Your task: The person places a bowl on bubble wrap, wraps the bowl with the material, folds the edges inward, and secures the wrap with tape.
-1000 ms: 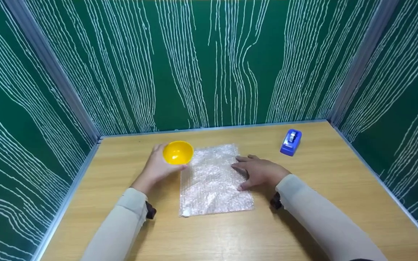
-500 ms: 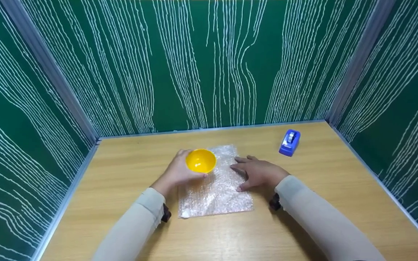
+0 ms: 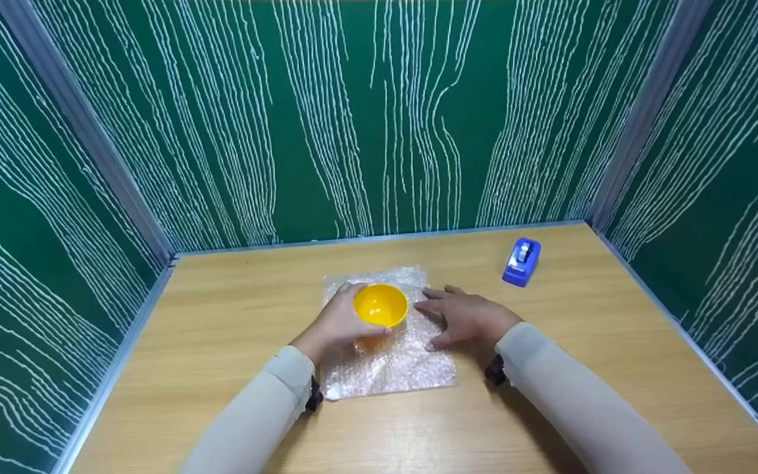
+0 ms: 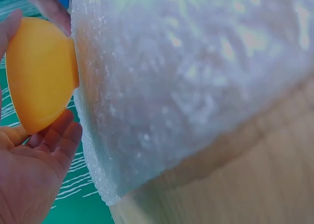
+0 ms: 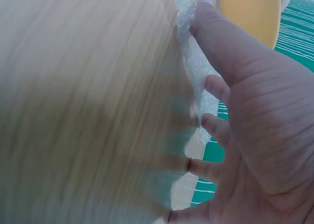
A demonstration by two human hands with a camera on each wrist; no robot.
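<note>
A yellow bowl (image 3: 382, 306) stands upright over the middle of a sheet of bubble wrap (image 3: 412, 368). My left hand (image 3: 343, 319) grips the bowl from its left side, thumb at the near rim. In the left wrist view the foot of the bowl (image 4: 41, 72) meets the bubble wrap (image 4: 171, 87), and the fingers curve round the bowl's wall. My right hand (image 3: 464, 316) lies spread at the right edge of the wrap. The right wrist view shows the right hand (image 5: 265, 121) with its fingertips down on the wrap's edge and the table.
A blue tape dispenser or similar blue desk tool (image 3: 522, 262) lies at the back right of the wooden table (image 3: 221, 316). Green panels with white wavy lines (image 3: 313, 131) enclose the table at the back and both sides.
My left hand has carried the yellow bowl rightward and a little nearer, from the wrap's left edge to over its middle. The right hand has stayed at the wrap's right edge.
</note>
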